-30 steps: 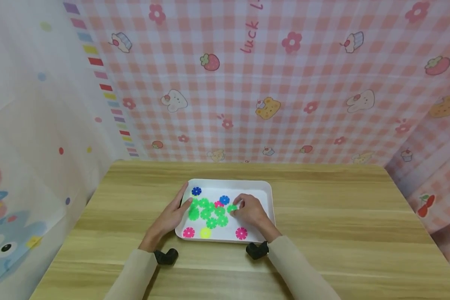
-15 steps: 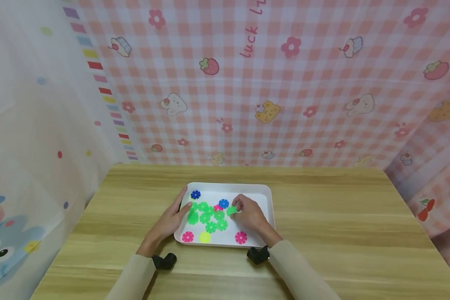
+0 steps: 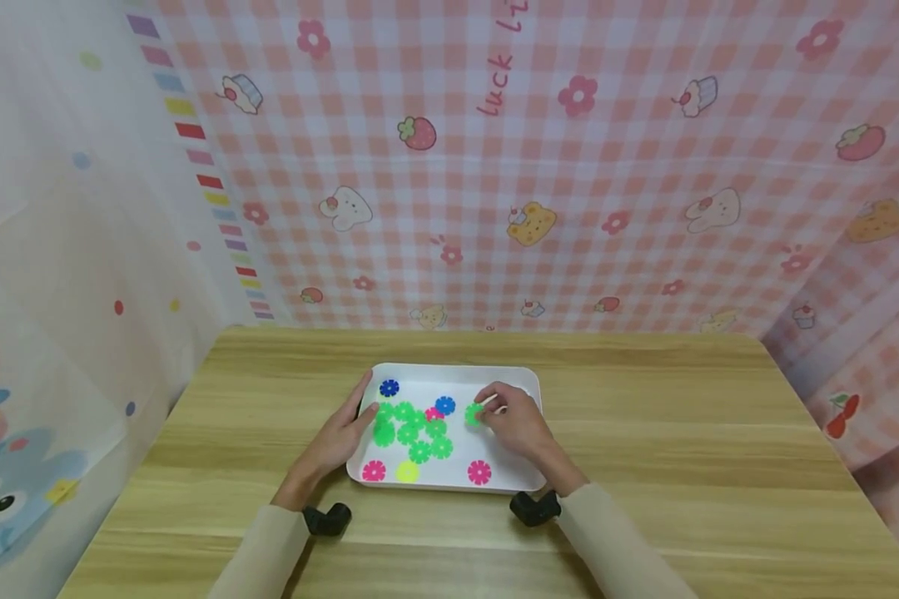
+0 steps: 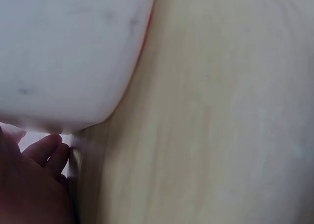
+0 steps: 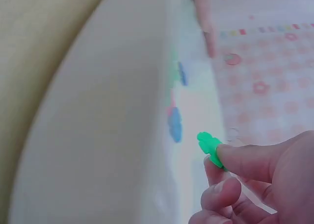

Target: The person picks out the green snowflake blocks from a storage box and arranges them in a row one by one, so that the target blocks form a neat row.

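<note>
1. We saw the green disc [image 3: 474,414] as a thin, bright round with a notched rim, over the right half of the white tray [image 3: 494,379].
2. We saw the right hand [image 3: 515,418] pinching it between thumb and finger.
3. The left hand [image 3: 340,433] held the tray's left wall, thumb inside, other fingers outside.
4. We found bare tray floor between the green disc and the blue disc [image 3: 445,406], and more toward the pink disc [image 3: 479,472] by the near wall; the flat green pile [image 3: 406,433] lay farther left.
5. The tray's long axis ran left to right across the counter [image 3: 644,441].
6. From the right wrist, we saw the green disc tilted, nearly edge-on, slanting from upper left to lower right.
</note>
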A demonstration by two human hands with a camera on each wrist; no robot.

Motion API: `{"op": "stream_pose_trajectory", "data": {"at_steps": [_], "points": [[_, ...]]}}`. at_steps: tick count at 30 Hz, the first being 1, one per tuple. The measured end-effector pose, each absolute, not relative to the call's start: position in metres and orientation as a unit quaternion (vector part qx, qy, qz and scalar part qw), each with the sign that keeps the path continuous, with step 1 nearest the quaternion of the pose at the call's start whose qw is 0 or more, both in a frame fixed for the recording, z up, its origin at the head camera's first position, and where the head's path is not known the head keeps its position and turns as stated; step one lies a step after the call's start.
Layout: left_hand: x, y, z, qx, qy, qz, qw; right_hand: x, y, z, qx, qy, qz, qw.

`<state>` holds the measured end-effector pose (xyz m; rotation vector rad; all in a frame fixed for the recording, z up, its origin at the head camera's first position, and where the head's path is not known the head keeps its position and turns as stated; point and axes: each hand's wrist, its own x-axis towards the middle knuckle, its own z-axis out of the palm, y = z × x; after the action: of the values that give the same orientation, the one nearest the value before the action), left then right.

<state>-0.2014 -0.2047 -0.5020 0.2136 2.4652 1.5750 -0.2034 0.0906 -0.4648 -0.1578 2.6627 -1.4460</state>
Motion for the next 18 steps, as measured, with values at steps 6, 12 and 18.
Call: {"op": "stream_pose_trajectory", "data": {"at_steps": [6,12,18], "points": [[-0.199,-0.206,-0.497,0.080,0.819,0.556,0.114,-0.204,0.113,-0.451,-0.032,0.870,-0.490,0.041],[-0.201,-0.209,-0.504,0.082,0.819,0.558,0.106,-0.206,0.141,-0.443,-0.002,0.853,-0.520,0.048],[-0.201,-0.209,-0.505,0.089,0.820,0.557,0.101,-0.208,0.171,-0.446,0.028,0.825,-0.563,0.047]]}}
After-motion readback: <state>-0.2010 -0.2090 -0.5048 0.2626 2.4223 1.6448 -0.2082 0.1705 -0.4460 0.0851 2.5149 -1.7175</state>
